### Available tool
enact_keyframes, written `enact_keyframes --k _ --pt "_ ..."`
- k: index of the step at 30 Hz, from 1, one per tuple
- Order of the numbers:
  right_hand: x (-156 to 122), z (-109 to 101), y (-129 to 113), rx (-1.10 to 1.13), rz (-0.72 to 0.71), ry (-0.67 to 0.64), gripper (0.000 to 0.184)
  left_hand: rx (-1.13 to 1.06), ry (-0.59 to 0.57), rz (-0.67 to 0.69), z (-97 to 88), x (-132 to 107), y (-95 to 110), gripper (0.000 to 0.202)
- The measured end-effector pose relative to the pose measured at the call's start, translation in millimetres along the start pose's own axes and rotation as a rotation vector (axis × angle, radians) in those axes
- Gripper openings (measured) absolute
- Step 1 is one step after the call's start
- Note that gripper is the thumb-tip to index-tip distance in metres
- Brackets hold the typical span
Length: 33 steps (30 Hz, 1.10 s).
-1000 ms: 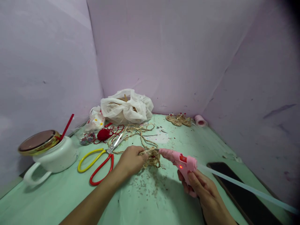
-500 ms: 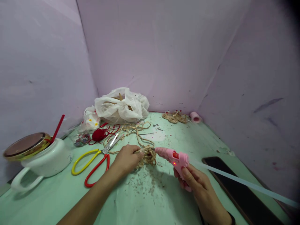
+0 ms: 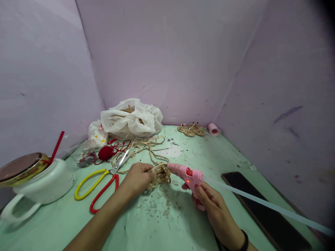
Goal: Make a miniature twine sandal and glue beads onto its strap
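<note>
My left hand (image 3: 140, 178) is closed on a bundle of braided jute twine (image 3: 161, 175), pinching its left side just above the table. My right hand (image 3: 213, 209) grips the handle of a pink glue gun (image 3: 193, 179), whose red light glows. The nozzle points left and meets the upper right edge of the jute bundle; whether glue is coming out cannot be made out. A long translucent glue stick (image 3: 261, 201) juts from the back of the gun. Loose jute cord (image 3: 151, 153) trails from the bundle toward the back.
Scissors (image 3: 115, 169) with yellow and red handles lie open left of my hand. Behind are red yarn (image 3: 106, 152), a bag of beads (image 3: 87, 158) and a white plastic bag (image 3: 133, 120). A white mug (image 3: 49, 181) stands left, a phone (image 3: 264, 209) right, jute pieces (image 3: 191, 130) and a pink spool (image 3: 214, 129) at the back.
The whole view has shifted slightly, so everything sits further left. A finger of my right hand now shows stretched forward in front of the glue gun's handle. Both holds stay the same.
</note>
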State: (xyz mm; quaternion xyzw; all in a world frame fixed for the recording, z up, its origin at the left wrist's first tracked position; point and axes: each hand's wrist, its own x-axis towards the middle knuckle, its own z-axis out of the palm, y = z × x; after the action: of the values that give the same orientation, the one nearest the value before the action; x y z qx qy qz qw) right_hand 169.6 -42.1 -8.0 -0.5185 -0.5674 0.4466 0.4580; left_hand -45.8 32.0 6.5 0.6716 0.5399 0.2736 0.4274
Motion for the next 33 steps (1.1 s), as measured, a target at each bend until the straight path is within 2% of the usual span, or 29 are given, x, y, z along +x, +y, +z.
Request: enact_keyframes --k 18,26,33 --pt "-1 0 3 -0.028 0.013 0.039 0.04 -0.017 -0.002 0.011 0.2 0 -1 0.024" --pt "0 0 -9 0.059 0.016 0.009 0.039 -0.015 0.007 -0.023 -1.1 0 2 0.025" --pt "2 -4 -3 0.137 0.028 0.102 0.035 -0.019 -0.019 -0.028 -2.8 0 4 0.024"
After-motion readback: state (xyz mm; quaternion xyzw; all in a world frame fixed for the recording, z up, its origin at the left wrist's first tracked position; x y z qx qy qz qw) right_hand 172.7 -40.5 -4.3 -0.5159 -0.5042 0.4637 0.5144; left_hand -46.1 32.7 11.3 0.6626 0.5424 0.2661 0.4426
